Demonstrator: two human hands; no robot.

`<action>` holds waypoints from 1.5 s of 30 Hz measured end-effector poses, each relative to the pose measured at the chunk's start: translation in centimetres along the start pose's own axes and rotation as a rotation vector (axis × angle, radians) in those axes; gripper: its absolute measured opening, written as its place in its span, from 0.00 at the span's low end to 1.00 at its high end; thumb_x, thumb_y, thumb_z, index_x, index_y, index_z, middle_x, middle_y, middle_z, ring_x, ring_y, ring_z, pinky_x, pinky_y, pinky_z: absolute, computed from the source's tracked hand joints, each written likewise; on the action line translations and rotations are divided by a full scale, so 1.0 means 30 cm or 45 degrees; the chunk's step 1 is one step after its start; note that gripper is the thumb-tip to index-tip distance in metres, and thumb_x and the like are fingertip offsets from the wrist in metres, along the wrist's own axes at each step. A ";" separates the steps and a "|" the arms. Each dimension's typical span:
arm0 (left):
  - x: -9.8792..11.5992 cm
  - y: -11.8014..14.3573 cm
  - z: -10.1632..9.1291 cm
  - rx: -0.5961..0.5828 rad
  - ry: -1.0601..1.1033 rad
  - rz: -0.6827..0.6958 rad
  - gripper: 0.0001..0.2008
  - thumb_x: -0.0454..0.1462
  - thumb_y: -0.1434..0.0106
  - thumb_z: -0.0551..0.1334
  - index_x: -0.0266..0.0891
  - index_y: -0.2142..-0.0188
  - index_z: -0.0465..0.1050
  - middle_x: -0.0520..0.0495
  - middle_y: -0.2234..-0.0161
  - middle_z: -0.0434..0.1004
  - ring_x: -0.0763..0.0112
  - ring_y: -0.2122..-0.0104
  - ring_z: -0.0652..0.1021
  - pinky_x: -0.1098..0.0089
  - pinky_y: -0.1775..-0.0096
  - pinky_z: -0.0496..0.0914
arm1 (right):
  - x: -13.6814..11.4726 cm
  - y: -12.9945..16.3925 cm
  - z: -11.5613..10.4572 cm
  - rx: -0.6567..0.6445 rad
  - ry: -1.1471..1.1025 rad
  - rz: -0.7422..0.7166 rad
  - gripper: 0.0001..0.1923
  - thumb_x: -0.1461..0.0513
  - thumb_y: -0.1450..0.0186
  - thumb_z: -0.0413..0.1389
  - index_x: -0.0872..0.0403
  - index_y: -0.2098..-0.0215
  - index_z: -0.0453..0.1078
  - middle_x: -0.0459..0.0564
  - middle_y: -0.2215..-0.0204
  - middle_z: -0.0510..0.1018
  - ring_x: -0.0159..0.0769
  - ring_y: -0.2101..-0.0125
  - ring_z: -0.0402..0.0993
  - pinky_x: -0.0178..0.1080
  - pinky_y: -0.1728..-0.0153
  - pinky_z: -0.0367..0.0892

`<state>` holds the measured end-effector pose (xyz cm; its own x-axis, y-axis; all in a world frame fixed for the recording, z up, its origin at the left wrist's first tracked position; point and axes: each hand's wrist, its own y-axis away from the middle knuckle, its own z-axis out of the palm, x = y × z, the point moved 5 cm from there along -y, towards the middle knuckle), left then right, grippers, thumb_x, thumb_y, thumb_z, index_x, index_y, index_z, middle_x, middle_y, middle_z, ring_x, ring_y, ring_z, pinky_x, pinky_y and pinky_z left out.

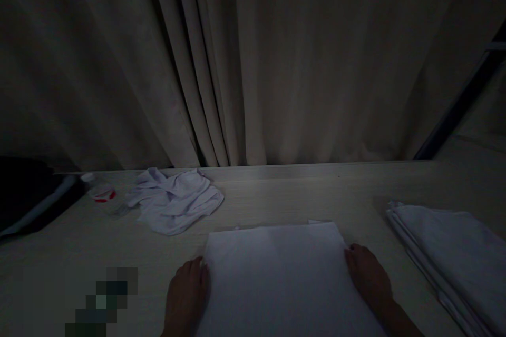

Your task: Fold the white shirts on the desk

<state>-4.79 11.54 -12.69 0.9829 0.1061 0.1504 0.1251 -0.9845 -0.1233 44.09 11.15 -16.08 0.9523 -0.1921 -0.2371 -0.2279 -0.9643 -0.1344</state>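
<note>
A white cloth (276,279), folded into a flat rectangle, lies on the pale tabletop in front of me and runs out of view at the bottom. My left hand (185,292) is closed on its left edge, with the fingers curled and the thumb along the side. On the right edge, my right hand (367,274) grips the cloth near the far corner, fingers bent inward. The fingertips of both hands are partly hidden in the dim light.
To the right rests a stack of folded white cloth (454,253). A crumpled white cloth (176,200) lies at the back left, beside a clear plastic bottle (100,189) with a red label. Dark fabric (27,195) sits far left. Beige curtains (296,63) hang behind the table (296,195).
</note>
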 end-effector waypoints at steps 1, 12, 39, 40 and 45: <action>0.022 -0.002 0.012 0.066 -0.042 0.114 0.24 0.43 0.35 0.41 0.33 0.48 0.64 0.37 0.49 0.72 0.59 0.49 0.72 0.57 0.47 0.66 | -0.022 -0.002 -0.002 0.081 0.036 -0.095 0.25 0.52 0.33 0.35 0.59 0.53 0.65 0.62 0.55 0.74 0.46 0.54 0.71 0.48 0.54 0.66; 0.027 0.007 0.206 0.063 -0.219 0.328 0.31 0.51 0.37 0.45 0.35 0.41 0.54 0.37 0.38 0.57 0.55 0.38 0.58 0.51 0.40 0.60 | -0.056 0.026 0.207 0.174 0.109 -0.392 0.30 0.48 0.33 0.40 0.58 0.41 0.57 0.59 0.40 0.61 0.44 0.40 0.56 0.51 0.41 0.55; 0.110 -0.137 0.144 0.213 -0.133 0.313 0.31 0.50 0.37 0.47 0.32 0.41 0.56 0.31 0.39 0.57 0.46 0.38 0.57 0.48 0.41 0.59 | -0.186 -0.104 0.100 0.232 -0.036 -0.384 0.33 0.50 0.33 0.41 0.64 0.37 0.48 0.64 0.37 0.53 0.48 0.37 0.47 0.51 0.40 0.52; 0.098 -0.087 0.132 0.261 -0.136 0.313 0.31 0.49 0.37 0.48 0.31 0.41 0.55 0.31 0.39 0.57 0.47 0.38 0.56 0.48 0.41 0.60 | -0.181 -0.049 0.075 0.258 -0.054 -0.394 0.33 0.51 0.33 0.41 0.62 0.36 0.45 0.63 0.36 0.51 0.47 0.37 0.45 0.52 0.39 0.52; -0.032 0.234 0.208 0.136 -0.151 0.485 0.29 0.47 0.38 0.50 0.37 0.41 0.56 0.37 0.39 0.59 0.50 0.39 0.60 0.49 0.44 0.65 | -0.058 0.275 0.094 0.300 -0.038 -0.531 0.33 0.52 0.36 0.47 0.52 0.36 0.47 0.56 0.36 0.52 0.49 0.39 0.51 0.53 0.44 0.61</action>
<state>-4.02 5.42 -19.82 0.9696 -0.2416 -0.0388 -0.2435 -0.9371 -0.2503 39.97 4.04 -19.49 0.9669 0.2110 -0.1437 0.1292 -0.8900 -0.4373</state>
